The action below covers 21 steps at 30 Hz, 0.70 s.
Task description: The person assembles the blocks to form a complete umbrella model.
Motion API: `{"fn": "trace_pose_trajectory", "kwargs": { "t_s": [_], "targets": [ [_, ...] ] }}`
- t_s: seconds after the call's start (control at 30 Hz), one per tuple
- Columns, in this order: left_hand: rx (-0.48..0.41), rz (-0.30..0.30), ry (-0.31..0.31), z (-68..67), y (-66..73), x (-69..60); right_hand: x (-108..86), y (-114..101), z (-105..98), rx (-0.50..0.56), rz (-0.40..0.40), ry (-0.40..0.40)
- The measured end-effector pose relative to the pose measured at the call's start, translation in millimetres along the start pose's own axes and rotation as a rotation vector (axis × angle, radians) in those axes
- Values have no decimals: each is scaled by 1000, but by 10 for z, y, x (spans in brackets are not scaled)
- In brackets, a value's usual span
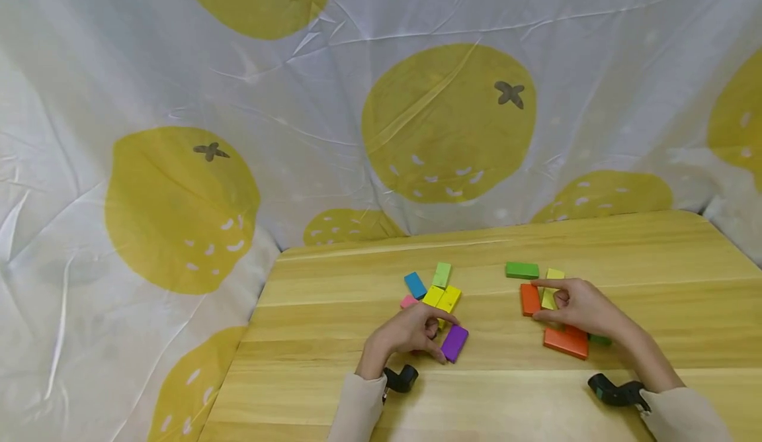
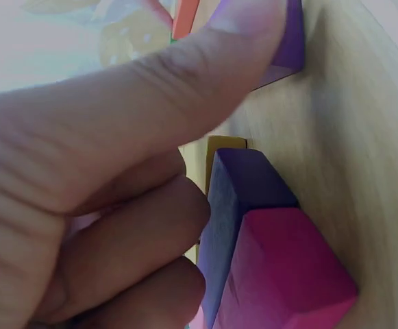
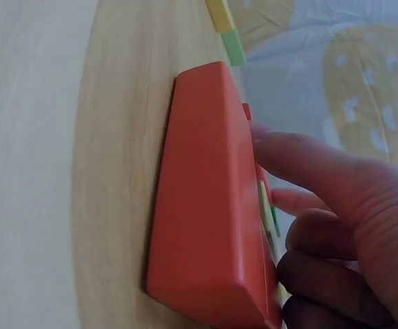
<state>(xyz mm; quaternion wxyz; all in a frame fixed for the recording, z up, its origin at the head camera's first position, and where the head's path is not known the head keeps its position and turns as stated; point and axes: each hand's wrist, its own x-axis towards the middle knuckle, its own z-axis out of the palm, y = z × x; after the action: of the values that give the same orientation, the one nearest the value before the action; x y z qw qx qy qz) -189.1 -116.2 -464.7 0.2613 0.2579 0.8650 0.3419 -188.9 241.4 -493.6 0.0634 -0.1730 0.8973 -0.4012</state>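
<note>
In the head view the left hand (image 1: 407,329) pinches a purple block (image 1: 455,343) between thumb and index finger, its other fingers curled. The left wrist view shows the thumb across that purple block (image 2: 291,44), with a magenta block (image 2: 288,267) and a dark purple one (image 2: 253,178) below. The right hand (image 1: 586,306) has thumb and index finger at the two ends of an upright-lying orange-red block (image 1: 530,300). A larger red block (image 1: 565,342) lies nearer the person; in the right wrist view a red block (image 3: 199,192) partly hides the right fingertips.
Beyond the left hand lie a blue block (image 1: 415,285), a light green block (image 1: 442,274), yellow blocks (image 1: 449,298) and a pink block (image 1: 408,302). By the right hand are a green block (image 1: 522,270) and yellow pieces (image 1: 555,274). A lemon-print cloth (image 1: 286,131) hangs behind the wooden table (image 1: 309,336).
</note>
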Motion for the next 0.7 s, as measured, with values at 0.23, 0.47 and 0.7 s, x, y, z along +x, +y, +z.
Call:
{"fn": "trace_pose_trajectory", "kwargs": {
  "t_s": [0.23, 0.47, 0.7],
  "targets": [
    [13, 25, 6, 18, -25, -11, -14, -40, 52, -23, -3, 15],
    [-32, 51, 137, 73, 13, 55, -110, -199, 180, 61, -55, 27],
    [85, 52, 321, 159, 130, 165, -297, -365, 398, 130, -161, -45]
  ]
}}
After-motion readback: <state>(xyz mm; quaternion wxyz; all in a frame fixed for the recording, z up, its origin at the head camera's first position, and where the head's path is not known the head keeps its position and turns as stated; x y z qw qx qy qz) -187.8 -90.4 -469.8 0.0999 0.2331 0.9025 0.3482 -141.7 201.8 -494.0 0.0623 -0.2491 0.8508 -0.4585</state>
